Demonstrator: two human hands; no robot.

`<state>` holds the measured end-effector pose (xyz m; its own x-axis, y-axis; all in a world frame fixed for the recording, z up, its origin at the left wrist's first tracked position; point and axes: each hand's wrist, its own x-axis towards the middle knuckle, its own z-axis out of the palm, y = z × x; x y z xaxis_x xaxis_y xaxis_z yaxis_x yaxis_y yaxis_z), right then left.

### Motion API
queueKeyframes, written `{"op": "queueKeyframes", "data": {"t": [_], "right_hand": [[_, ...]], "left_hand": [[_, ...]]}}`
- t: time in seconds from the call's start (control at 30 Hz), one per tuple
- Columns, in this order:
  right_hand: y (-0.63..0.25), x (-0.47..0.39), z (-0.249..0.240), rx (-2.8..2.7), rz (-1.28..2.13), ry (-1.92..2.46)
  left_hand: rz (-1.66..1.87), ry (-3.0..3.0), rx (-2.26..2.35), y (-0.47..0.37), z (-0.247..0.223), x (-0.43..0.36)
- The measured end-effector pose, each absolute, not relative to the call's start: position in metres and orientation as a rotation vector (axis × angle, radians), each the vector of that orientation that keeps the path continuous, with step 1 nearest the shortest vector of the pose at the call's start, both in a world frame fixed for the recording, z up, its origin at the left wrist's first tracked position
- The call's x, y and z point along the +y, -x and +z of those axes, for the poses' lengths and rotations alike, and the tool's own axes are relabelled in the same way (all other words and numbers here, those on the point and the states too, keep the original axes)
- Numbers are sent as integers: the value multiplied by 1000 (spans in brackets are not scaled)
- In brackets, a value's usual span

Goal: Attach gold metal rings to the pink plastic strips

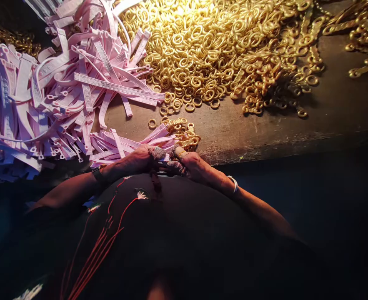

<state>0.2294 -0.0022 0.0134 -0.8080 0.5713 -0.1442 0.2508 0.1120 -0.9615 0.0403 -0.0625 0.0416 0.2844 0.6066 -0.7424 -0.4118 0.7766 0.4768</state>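
Observation:
At the table's front edge, close to my body, my left hand (146,155) and my right hand (185,161) meet with fingers closed. Patterned coverings wrap the fingertips of both. A pale pink strap end (166,157) shows at the left thumb, pinched there. The right fingers press together right beside it; what they grip is hidden. Just behind the hands lies a small bunch of pink straps (126,142). Next to it sits a small cluster of gold rings and pieces (186,135).
A large tangled heap of pink straps (55,91) covers the left of the wooden table (221,133). Under bright light, a wide pile of gold rings (202,50) fills the back middle. Long gold pieces (365,41) lie at the far right.

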Motion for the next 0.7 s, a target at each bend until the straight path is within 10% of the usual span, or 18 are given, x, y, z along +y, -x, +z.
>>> {"op": "queueKeyframes", "data": {"t": [0.7], "right_hand": [[-218, -16, 1, -2077, 1491, 1072]], "left_hand": [[807, -555, 1136, -33, 19, -72]]}}
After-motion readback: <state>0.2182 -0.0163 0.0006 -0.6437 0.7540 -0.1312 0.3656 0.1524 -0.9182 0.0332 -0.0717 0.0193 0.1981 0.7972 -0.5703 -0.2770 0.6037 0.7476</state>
